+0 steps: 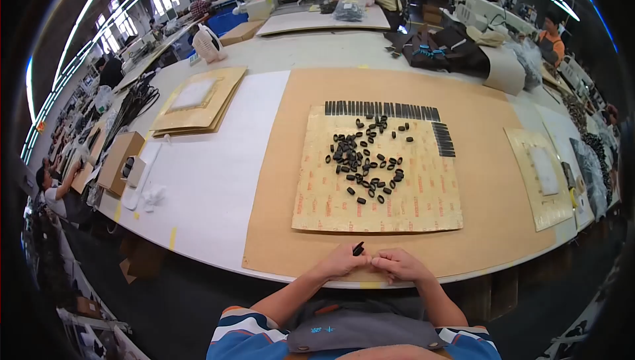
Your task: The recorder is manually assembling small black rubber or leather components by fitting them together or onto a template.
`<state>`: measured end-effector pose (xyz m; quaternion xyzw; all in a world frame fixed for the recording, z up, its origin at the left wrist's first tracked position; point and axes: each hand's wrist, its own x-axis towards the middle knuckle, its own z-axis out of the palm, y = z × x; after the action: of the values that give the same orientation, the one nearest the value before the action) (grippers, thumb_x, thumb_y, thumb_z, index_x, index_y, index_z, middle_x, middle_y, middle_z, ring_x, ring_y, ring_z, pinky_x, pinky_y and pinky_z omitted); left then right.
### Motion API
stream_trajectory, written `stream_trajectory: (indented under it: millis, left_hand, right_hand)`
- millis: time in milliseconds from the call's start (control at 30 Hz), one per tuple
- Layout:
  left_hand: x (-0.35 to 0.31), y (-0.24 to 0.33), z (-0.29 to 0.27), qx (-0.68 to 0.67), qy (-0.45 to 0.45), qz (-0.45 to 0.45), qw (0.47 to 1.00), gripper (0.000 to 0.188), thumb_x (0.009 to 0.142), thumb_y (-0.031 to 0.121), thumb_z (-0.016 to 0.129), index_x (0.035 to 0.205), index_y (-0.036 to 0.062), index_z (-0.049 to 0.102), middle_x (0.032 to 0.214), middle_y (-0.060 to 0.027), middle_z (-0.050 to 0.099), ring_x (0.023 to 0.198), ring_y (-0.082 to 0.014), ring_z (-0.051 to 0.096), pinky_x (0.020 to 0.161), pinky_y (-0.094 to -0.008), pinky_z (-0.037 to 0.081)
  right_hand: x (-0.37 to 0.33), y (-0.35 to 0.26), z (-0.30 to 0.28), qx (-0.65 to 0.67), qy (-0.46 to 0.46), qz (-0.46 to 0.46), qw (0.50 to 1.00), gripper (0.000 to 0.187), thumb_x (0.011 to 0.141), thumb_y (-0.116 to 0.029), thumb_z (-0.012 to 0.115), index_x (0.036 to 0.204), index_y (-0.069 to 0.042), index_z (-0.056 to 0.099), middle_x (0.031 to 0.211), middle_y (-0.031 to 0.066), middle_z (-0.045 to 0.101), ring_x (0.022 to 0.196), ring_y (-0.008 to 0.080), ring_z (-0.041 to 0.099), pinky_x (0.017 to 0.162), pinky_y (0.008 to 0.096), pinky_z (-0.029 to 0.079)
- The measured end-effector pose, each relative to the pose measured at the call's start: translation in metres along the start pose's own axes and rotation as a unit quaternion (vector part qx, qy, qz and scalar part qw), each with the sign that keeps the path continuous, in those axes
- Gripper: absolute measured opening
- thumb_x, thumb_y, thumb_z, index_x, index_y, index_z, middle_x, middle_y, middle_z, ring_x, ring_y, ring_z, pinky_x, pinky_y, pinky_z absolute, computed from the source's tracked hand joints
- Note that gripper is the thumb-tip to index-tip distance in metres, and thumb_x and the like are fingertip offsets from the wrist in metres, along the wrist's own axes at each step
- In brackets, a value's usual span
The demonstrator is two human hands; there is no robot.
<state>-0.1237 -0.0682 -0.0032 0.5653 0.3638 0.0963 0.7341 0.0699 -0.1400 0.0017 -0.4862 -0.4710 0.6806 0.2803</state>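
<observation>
Close to the table's front edge, my left hand (pixel 342 262) is closed around a short black strip (pixel 358 249), whose end sticks up above the fingers. Touching it at the fingertips is my right hand (pixel 401 265), its fingers pinched together; whatever they grip is hidden. Beyond both hands lies a yellowish printed sheet (pixel 317 208). Loose small black loops (pixel 350 151) are scattered and heaped over its middle. Short flat black strips (pixel 380 109) stand side by side in a row along its far edge, and more strips (pixel 444 139) run down the far right edge.
Brown paper (pixel 271 227) covers the table under the sheet. Stacked boards (pixel 198 105) and a cardboard box (pixel 119 161) are on the left. Another yellowish board (pixel 529 194) lies at right, with dark bags (pixel 450 49) behind. Several people work at machines farther off.
</observation>
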Motion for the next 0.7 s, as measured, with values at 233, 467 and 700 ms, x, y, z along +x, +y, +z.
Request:
stream_trajectory:
  millis: [233,467,700]
  left_hand:
    - [0.010,0.008,-0.012,0.049,-0.050,0.024,0.997,0.014,0.082,0.023,0.062,0.085,0.0094,0.058,0.062,0.0053,0.044,0.048,-0.0038,0.037,0.042,-0.0213,0.029]
    - [0.011,-0.012,-0.021,-0.276,-0.099,-0.036,0.956,0.021,0.095,0.025,0.050,0.100,0.0051,0.055,0.064,0.0043,0.038,0.051,-0.0065,0.037,0.048,-0.0208,0.032]
    - [0.007,-0.014,-0.003,-0.415,0.022,0.185,0.891,0.025,0.098,0.018,0.041,0.106,-0.0024,0.053,0.129,-0.0199,0.048,0.117,-0.0262,0.049,0.099,-0.0405,0.041]
  right_hand:
    - [0.006,-0.018,-0.006,-0.012,-0.030,0.022,0.999,0.033,0.094,-0.030,0.052,0.080,-0.002,0.062,0.054,-0.0026,0.047,0.044,0.0043,0.045,0.043,0.0190,0.037]
    - [0.035,-0.044,-0.005,-0.033,0.204,-0.097,0.974,0.024,0.087,-0.019,0.061,0.073,0.000,0.057,0.060,0.0010,0.054,0.046,0.0055,0.049,0.042,0.0212,0.039]
    - [0.048,-0.053,-0.015,-0.340,0.309,-0.218,0.861,0.028,0.086,-0.021,0.063,0.095,0.005,0.060,0.071,0.0077,0.062,0.056,0.0100,0.058,0.050,0.0257,0.046]
